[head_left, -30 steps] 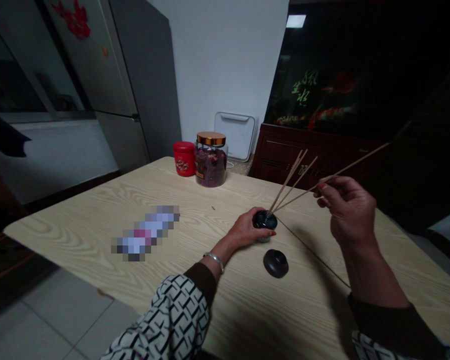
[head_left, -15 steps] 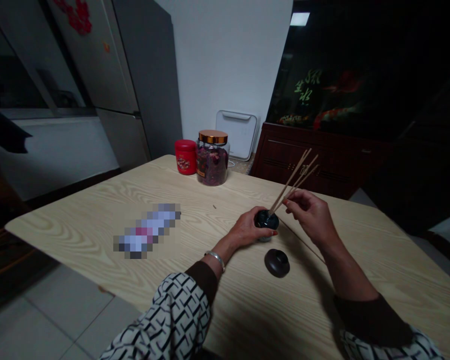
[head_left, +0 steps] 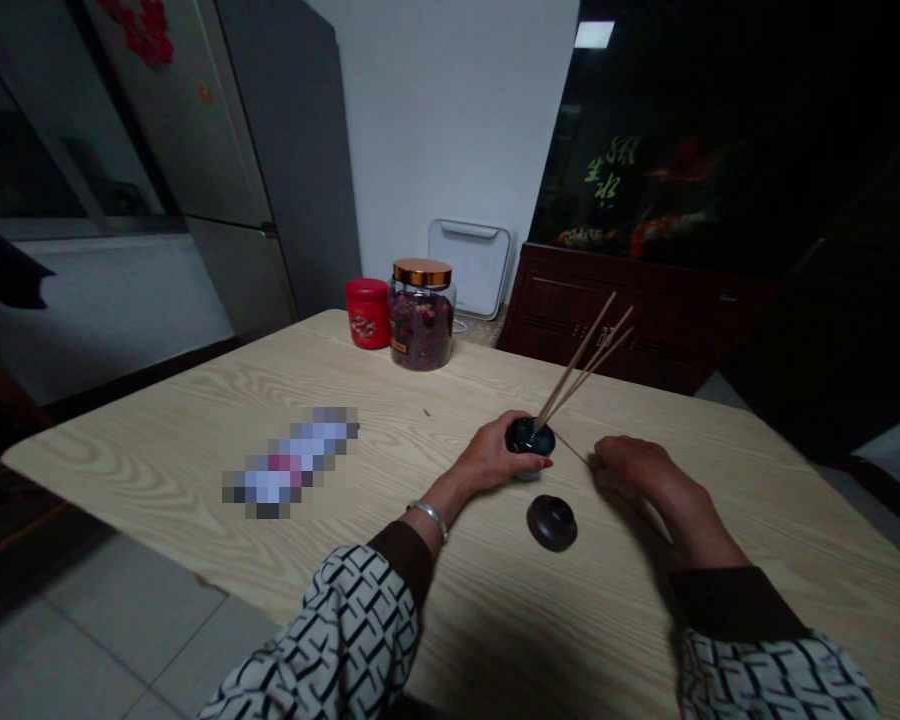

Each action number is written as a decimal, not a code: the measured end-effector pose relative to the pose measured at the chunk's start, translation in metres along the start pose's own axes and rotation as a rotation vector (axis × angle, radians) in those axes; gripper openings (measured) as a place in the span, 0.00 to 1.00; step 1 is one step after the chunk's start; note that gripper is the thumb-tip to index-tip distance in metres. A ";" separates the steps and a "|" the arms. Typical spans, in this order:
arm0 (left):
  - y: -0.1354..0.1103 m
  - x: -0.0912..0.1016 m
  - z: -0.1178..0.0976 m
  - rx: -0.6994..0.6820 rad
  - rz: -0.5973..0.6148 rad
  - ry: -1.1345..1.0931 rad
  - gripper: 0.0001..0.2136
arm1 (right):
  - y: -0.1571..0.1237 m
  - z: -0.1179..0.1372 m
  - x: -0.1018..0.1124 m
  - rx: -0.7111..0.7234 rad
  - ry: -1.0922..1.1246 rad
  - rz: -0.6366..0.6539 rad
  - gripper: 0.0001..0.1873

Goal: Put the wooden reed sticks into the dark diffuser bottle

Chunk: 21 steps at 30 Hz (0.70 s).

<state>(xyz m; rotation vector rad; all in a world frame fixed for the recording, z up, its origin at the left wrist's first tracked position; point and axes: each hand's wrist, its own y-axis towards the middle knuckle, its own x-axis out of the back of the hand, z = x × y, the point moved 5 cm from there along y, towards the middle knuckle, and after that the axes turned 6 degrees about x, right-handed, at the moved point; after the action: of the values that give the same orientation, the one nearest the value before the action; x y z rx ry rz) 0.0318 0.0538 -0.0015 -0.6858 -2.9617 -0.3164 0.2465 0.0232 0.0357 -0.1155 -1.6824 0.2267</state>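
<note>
My left hand (head_left: 491, 458) grips a small dark round pot (head_left: 529, 436) on the light wood-grain table (head_left: 135, 460). Several thin wooden sticks (head_left: 581, 362), perhaps incense, stand tilted out of the pot's top. My right hand (head_left: 630, 470) rests on the table to the right of the pot, with its fingers curled together and nothing visible in them. A dark round lid (head_left: 551, 522) with a small knob lies on the table, just below the pot and between my hands.
At the table's far end stand a red tin (head_left: 367, 313) and a glass jar of dried flowers (head_left: 421, 320) with a copper lid. A pixelated object (head_left: 291, 462) lies at the table's middle left. A refrigerator (head_left: 247, 170) stands at left, and a wooden cabinet (head_left: 607, 320) with a fish tank (head_left: 645, 150) at right.
My right hand has come down from the sticks to rest on the table, further right. The stick it held earlier is gone from its fingers, and the sticks now stand in the pot.
</note>
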 end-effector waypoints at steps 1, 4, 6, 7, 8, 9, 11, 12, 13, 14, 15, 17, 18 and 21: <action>0.000 0.000 0.000 -0.004 0.002 0.006 0.35 | 0.002 0.001 -0.002 -0.003 -0.011 0.017 0.12; 0.000 0.000 -0.001 -0.011 0.007 0.018 0.35 | 0.004 0.002 -0.005 0.002 -0.043 0.054 0.14; -0.001 0.000 -0.002 -0.015 0.006 0.021 0.35 | 0.004 0.000 -0.003 0.011 -0.031 0.037 0.14; -0.001 0.000 -0.002 -0.017 0.004 0.022 0.34 | 0.004 -0.001 -0.001 0.014 -0.011 0.014 0.13; -0.001 0.000 -0.003 -0.020 0.003 0.024 0.34 | 0.003 -0.003 0.002 0.016 0.022 -0.021 0.11; -0.001 0.000 -0.003 -0.024 0.003 0.026 0.34 | 0.003 -0.005 0.006 0.021 0.075 -0.067 0.10; -0.002 0.000 -0.004 -0.031 0.003 0.033 0.35 | 0.000 -0.010 0.020 0.052 0.266 -0.207 0.07; -0.002 0.001 -0.004 -0.032 0.003 0.035 0.35 | -0.003 -0.012 0.028 0.078 0.409 -0.295 0.06; -0.002 0.001 -0.004 -0.033 0.002 0.036 0.35 | -0.007 -0.014 0.038 0.100 0.575 -0.394 0.05; -0.002 0.001 -0.003 -0.032 0.000 0.036 0.35 | -0.011 -0.017 0.048 0.113 0.757 -0.505 0.05; -0.001 0.001 -0.003 -0.030 -0.002 0.037 0.35 | -0.017 -0.019 0.058 0.114 0.943 -0.622 0.05; -0.001 0.002 -0.002 -0.024 -0.001 0.041 0.35 | -0.030 -0.022 0.075 0.096 1.283 -0.857 0.08; -0.001 0.002 -0.002 -0.022 -0.001 0.044 0.35 | -0.036 -0.021 0.081 0.088 1.416 -0.964 0.09; -0.001 0.001 -0.001 -0.022 0.000 0.039 0.36 | -0.049 -0.009 0.094 0.126 1.609 -1.169 0.12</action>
<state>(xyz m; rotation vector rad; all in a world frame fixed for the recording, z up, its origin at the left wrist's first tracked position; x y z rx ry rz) 0.0301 0.0535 -0.0009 -0.6741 -2.9251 -0.3584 0.2467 -0.0042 0.1383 0.6294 0.0477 -0.5467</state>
